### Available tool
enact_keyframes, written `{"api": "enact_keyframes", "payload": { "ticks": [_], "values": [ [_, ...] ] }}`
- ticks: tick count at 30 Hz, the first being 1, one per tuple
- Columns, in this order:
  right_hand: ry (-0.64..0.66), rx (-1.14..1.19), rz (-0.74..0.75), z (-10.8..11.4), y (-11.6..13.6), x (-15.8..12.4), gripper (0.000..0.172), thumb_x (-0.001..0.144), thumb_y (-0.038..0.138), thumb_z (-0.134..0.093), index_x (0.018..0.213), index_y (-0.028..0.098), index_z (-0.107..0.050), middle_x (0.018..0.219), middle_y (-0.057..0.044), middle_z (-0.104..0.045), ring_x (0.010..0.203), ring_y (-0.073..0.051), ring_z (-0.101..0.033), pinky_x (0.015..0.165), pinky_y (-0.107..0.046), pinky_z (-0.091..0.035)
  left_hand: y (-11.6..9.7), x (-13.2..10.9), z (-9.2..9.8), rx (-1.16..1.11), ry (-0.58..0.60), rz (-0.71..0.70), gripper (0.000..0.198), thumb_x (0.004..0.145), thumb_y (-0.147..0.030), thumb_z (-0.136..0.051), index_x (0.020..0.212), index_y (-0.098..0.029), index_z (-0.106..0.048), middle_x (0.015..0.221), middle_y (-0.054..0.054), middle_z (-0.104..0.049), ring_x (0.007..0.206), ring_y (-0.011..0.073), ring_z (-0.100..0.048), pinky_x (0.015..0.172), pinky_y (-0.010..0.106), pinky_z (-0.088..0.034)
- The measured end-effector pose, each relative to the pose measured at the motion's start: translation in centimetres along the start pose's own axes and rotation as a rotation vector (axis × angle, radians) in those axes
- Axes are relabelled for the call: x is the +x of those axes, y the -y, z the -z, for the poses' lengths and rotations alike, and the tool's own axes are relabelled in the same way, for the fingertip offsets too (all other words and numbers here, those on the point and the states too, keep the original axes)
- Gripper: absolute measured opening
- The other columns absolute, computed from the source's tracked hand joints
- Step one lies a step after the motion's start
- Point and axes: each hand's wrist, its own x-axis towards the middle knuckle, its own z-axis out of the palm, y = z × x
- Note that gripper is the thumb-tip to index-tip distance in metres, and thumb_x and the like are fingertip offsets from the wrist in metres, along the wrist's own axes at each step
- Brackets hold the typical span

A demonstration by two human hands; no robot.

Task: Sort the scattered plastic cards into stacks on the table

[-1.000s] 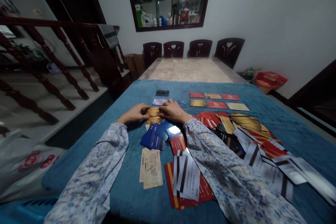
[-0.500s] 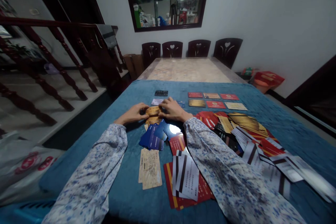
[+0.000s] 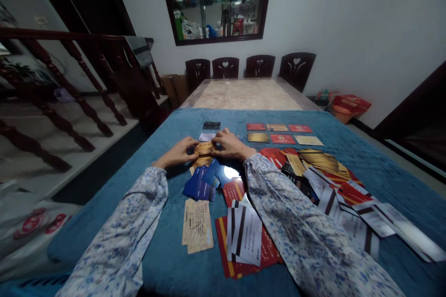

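Both hands meet over a small group of gold cards point(image 3: 204, 149) on the blue cloth. My left hand point(image 3: 179, 151) pinches their left edge between thumb and fingers. From the other side, my right hand point(image 3: 230, 145) grips the right edge with fingers bent. Just nearer to me, blue cards point(image 3: 201, 183) lie fanned out, partly against the gold ones. A pale lilac card point(image 3: 206, 137) sits right behind the gold cards, and a black card point(image 3: 212, 125) lies farther back. Beige cards point(image 3: 198, 226) and white striped cards point(image 3: 246, 234) on red ones are spread closer to me.
Two rows of single cards point(image 3: 283, 139) lie at the back right. A loose heap of red, gold, black and white cards point(image 3: 318, 160) spreads beside my right sleeve. Dark chairs point(image 3: 260, 66) stand behind the table; a wooden railing point(image 3: 69, 79) runs along the left.
The view has shifted slightly, moving the scene a little left and down. My hands keep their hold on the gold cards, and the other cards lie as before.
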Motion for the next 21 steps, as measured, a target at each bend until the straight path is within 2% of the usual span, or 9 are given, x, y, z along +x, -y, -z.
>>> {"api": "enact_keyframes", "payload": {
  "ticks": [7, 13, 17, 21],
  "values": [
    [0.017, 0.001, -0.011, 0.3, -0.2, -0.3, 0.041, 0.091, 0.044, -0.069, 0.119, 0.016, -0.072, 0.123, -0.016, -0.063, 0.114, -0.03, -0.044, 0.088, -0.038, -0.041, -0.4, 0.3, -0.1, 0.007, 0.009, -0.011, 0.054, 0.075, -0.038, -0.067, 0.123, -0.015, -0.07, 0.114, 0.01, -0.064, 0.106, 0.0259, -0.063, 0.099, 0.038, -0.05],
    [0.035, 0.001, -0.014, 0.6, -0.5, -0.4, 0.043, 0.091, 0.045, -0.069, 0.121, 0.015, -0.072, 0.126, -0.016, -0.062, 0.116, -0.031, -0.045, 0.088, -0.038, -0.042, -0.8, 0.6, 0.1, -0.017, 0.002, -0.016, 0.051, 0.074, -0.037, -0.07, 0.12, -0.016, -0.071, 0.113, 0.01, -0.066, 0.104, 0.0265, -0.064, 0.097, 0.039, -0.051],
    [0.038, 0.001, -0.025, 1.0, -0.9, -0.5, 0.044, 0.09, 0.044, -0.07, 0.123, 0.015, -0.071, 0.126, -0.016, -0.062, 0.118, -0.031, -0.045, 0.089, -0.038, -0.042, -1.2, 1.0, 0.4, 0.001, 0.026, -0.029, 0.051, 0.076, -0.04, -0.069, 0.121, -0.015, -0.071, 0.114, 0.011, -0.065, 0.106, 0.0273, -0.064, 0.099, 0.04, -0.051],
    [0.03, -0.007, -0.033, 1.2, -1.3, -0.9, 0.039, 0.09, 0.044, -0.071, 0.117, 0.016, -0.073, 0.125, -0.015, -0.063, 0.118, -0.032, -0.045, 0.089, -0.038, -0.043, -1.8, 1.5, 0.5, 0.03, 0.045, -0.061, 0.05, 0.078, -0.044, -0.068, 0.12, -0.017, -0.072, 0.114, 0.01, -0.064, 0.109, 0.0279, -0.063, 0.102, 0.04, -0.05]
  ]
}}
